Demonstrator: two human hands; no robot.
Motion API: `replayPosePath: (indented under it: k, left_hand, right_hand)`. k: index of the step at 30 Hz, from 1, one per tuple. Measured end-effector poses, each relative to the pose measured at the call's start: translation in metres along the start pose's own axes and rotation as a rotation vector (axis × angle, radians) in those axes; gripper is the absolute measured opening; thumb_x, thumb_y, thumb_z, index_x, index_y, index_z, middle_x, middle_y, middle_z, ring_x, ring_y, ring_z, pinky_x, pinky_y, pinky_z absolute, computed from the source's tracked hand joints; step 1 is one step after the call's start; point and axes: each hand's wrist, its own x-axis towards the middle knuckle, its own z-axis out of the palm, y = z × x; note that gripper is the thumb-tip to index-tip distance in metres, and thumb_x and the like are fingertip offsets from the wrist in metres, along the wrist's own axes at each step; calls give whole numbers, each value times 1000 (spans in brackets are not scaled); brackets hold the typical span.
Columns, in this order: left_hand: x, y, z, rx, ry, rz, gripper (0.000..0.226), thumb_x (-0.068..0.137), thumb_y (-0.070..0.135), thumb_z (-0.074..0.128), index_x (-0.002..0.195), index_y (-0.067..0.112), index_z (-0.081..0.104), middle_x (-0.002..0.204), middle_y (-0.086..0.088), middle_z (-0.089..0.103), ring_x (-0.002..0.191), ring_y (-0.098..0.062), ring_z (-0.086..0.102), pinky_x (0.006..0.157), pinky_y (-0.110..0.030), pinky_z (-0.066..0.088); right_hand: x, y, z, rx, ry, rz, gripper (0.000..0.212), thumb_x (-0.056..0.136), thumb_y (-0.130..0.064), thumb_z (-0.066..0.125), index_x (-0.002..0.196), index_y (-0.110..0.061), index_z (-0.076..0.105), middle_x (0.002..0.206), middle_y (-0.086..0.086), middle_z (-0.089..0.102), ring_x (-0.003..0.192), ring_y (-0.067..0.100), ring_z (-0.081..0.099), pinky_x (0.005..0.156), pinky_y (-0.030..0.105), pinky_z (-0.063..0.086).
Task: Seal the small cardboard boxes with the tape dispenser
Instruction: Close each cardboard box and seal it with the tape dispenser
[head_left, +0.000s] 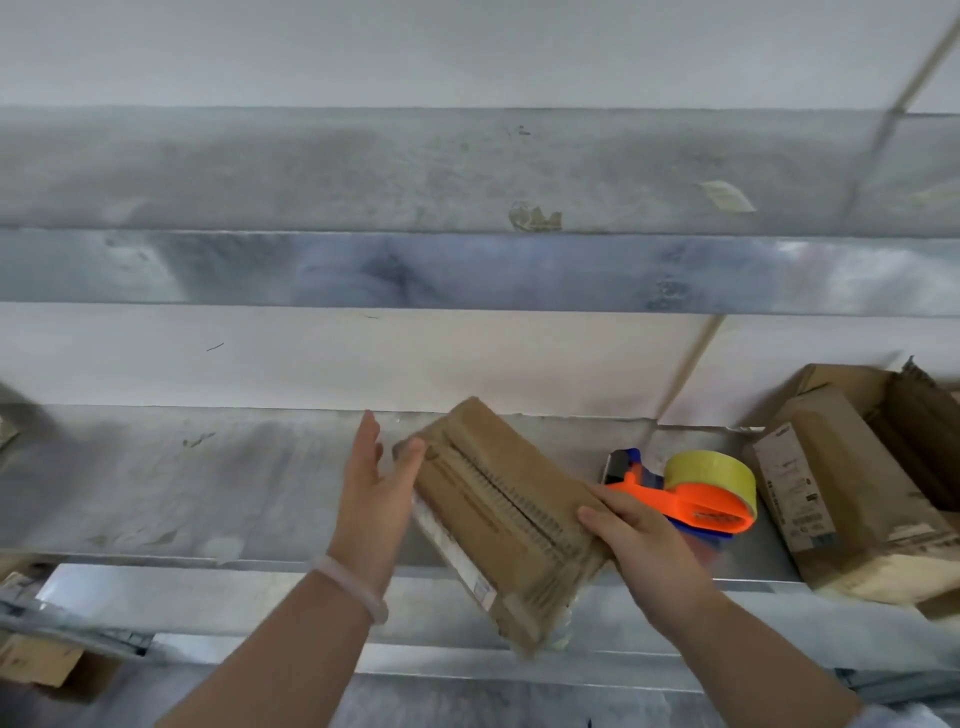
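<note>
A small brown cardboard box (498, 514) is held tilted above the metal shelf (182, 488), its long seam facing up. My right hand (639, 540) grips its right side, fingers curled over the edge. My left hand (376, 488) has straight fingers; its thumb touches the box's upper left corner. The tape dispenser (691, 493), orange and blue with a yellow tape roll, lies on the shelf just behind my right hand.
A larger open cardboard carton (852, 499) holding more boxes stands at the shelf's right end. More cardboard (36, 660) shows at the lower left, below the shelf. A galvanized rail (467, 270) and white wall run behind.
</note>
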Motion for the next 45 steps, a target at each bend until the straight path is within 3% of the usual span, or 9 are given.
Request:
replayPosePath:
  k: [6,8,13,17,21,24,31,38,45]
  left_hand:
    - [21,-1,-15,264,19,23,36,91,13,63,125,25,63,111,13,65,103,-4,60,75,-8,42]
    - [13,-3,-18,204,148,25,38,91,11,62,126,25,62,107,15,64,99,-2,60,77,-12,43]
    - [0,-7,-18,168,136,51,45,92,8,59,130,31,53,107,10,61,92,-6,60,64,-14,46]
    - [8,0,-28,-43,-29,-111,66,96,14,55,151,34,23,113,12,53,104,-14,59,77,-27,48]
    - [11,-6,-36,59,-149,-78,54,94,8,58,139,32,42,122,5,59,109,-9,58,95,-33,49]
    - [2,-18,-29,134,-82,29,47,90,16,67,128,35,48,120,3,59,112,-9,57,90,-27,49]
    - [-21,-38,0,367,-12,253,62,72,53,74,125,40,46,111,4,47,96,13,47,75,-3,43]
    - [-27,-54,8,436,-104,263,75,60,69,74,126,49,43,104,3,56,89,-11,59,72,-31,58]
    - [-36,-39,37,489,-30,251,83,63,50,82,130,42,35,111,12,42,95,-7,52,67,-14,47]
  right_hand:
    - [14,-10,11,4,224,-92,45,90,-21,66,133,-26,53,124,-7,60,105,3,59,84,12,46]
    - [15,-6,17,4,362,-114,60,85,-29,70,139,-25,46,132,-5,55,117,11,54,100,29,44]
    - [14,-5,35,96,233,-71,46,87,-19,68,124,-41,50,120,-9,60,109,10,59,92,34,52]
    - [33,-13,26,57,178,-79,52,87,-20,68,134,-31,47,121,-8,63,106,9,62,87,30,54]
    - [42,-18,19,-109,282,-119,67,89,-29,67,147,-25,35,140,-2,48,124,13,48,97,29,43]
    - [30,-10,25,-163,435,-173,77,81,-37,74,146,-30,33,142,-2,41,131,17,42,108,44,40]
    - [1,18,61,5,137,-306,88,72,-17,83,143,-32,34,137,-14,45,124,-4,46,92,24,53]
    - [11,13,22,-110,58,-290,53,85,-15,71,129,-33,48,129,-18,55,125,-3,48,101,33,49]
    - [13,3,-74,-647,501,-394,52,87,-20,64,133,-36,44,135,-16,43,129,2,36,107,24,30]
